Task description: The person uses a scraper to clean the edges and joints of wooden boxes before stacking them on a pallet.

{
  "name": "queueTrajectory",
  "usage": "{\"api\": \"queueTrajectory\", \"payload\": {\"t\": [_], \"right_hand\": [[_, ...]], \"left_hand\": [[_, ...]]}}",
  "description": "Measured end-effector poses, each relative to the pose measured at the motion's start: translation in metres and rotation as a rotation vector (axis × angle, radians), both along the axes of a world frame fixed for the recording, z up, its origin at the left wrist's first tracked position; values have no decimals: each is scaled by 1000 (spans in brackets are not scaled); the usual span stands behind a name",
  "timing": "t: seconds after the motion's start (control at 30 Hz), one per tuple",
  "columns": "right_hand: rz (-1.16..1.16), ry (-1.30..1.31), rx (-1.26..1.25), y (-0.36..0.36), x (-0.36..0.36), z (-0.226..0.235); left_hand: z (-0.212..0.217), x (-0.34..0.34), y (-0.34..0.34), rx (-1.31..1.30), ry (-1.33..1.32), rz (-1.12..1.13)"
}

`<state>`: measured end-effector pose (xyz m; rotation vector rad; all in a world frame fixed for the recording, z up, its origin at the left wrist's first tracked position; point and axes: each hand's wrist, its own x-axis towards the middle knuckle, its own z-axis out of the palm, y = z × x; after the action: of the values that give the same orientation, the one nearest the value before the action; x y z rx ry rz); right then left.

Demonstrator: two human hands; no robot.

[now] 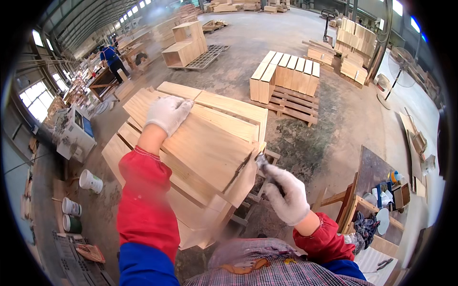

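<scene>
My left hand [168,114], in a white glove, lies on top of a pale wooden box [210,143] near its far left end, fingers resting on the wood. At the box's near right end, my gloved right hand [287,195] is closed around a small putty knife [262,162] with a metal blade. The blade is at the box's end corner. Beside it, a dark, uneven line runs along the end edge of the top panel. More pale wooden boxes [234,102] lie close alongside, and a support shows partly beneath them.
Wooden boxes [286,71] stand on a pallet [291,106] ahead. At right is a workbench [372,167] with assorted items; a standing fan [398,71] is farther back. Buckets [90,181] and a white machine [75,133] are at left. A person in blue [112,59] stands far left.
</scene>
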<state>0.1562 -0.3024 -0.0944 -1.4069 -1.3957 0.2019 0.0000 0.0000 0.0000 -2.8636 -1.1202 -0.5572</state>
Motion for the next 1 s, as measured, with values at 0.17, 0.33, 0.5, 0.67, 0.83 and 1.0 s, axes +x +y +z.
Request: {"api": "queueTrajectory", "payload": {"t": [0.17,0.33,0.5,0.67,0.83,1.0], "right_hand": [[-99,51,251,35,-16,-3],[-276,-15,101,41,4,31],[-271,235,91,10,-26,26],[-170,526,-65,5,-48,25],[-105,596,-78,-10,-89,30],[-183,816,-40,-4,-73,43]], "left_hand": [[4,3,-7,30,-47,-62],[0,-2,-3,70,-45,-120],[-5,1,5,-53,-107,-80],[2,1,-7,-150,-131,-87],[3,-6,-12,-5,-185,-69],[9,0,-18,-152,-143,-102]]}}
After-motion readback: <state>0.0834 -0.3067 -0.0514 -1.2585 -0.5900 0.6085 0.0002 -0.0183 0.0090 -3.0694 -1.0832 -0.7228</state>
